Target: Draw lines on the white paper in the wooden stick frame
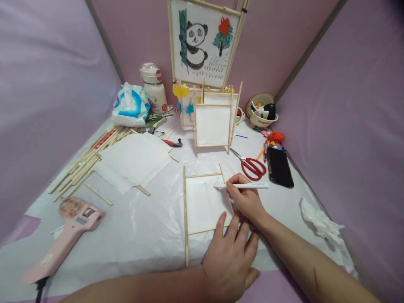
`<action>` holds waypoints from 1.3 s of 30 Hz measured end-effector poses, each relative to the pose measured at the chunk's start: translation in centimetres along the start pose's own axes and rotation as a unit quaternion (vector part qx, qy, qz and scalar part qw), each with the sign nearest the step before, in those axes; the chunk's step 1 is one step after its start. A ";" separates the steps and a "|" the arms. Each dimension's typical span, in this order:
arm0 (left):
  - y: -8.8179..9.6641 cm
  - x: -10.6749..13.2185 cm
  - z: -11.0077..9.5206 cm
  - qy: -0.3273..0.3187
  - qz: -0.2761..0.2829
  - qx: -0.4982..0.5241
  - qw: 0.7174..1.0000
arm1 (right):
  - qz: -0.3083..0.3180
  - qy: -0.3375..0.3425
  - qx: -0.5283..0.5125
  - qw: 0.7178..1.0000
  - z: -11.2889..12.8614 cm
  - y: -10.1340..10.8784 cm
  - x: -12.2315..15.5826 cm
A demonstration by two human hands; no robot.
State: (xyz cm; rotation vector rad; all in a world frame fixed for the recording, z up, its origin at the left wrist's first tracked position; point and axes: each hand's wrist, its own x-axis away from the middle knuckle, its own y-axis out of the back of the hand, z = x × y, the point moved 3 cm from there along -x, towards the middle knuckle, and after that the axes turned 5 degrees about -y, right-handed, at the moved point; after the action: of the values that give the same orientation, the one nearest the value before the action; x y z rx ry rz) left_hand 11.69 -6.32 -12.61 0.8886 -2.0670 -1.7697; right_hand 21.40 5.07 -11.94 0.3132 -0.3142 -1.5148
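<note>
A small wooden stick frame with white paper stretched across it lies flat on the table before me. Faint dark pen strokes mark the upper right of its paper. My right hand is closed around a white pen, its tip at those strokes. Flat with fingers spread, my left hand rests over the frame's lower right corner, fingertips on the paper's edge. That corner is hidden under the hand.
Red-handled scissors and a phone lie to the right. A pink glue gun, paper sheets and wooden sticks are on the left. Behind stand another paper frame and a panda picture.
</note>
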 end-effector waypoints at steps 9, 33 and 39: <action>0.0 0.0 0.0 0.004 0.003 0.001 1.000 | 0.037 -0.003 0.003 0.999 0.1 -0.2 0.1; -0.1 0.0 0.0 0.003 -0.007 -0.001 1.000 | 0.031 -0.019 -0.008 0.999 -0.1 -0.2 0.0; -0.4 0.0 0.0 0.004 -0.012 0.000 1.000 | 0.050 -0.016 -0.026 0.998 0.0 -0.1 0.0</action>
State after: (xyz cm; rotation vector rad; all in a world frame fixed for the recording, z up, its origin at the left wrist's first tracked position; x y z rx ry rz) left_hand 11.81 -6.36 -12.98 0.9213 -2.0602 -1.7751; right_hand 21.29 5.04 -11.99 0.2279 -0.3108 -1.4274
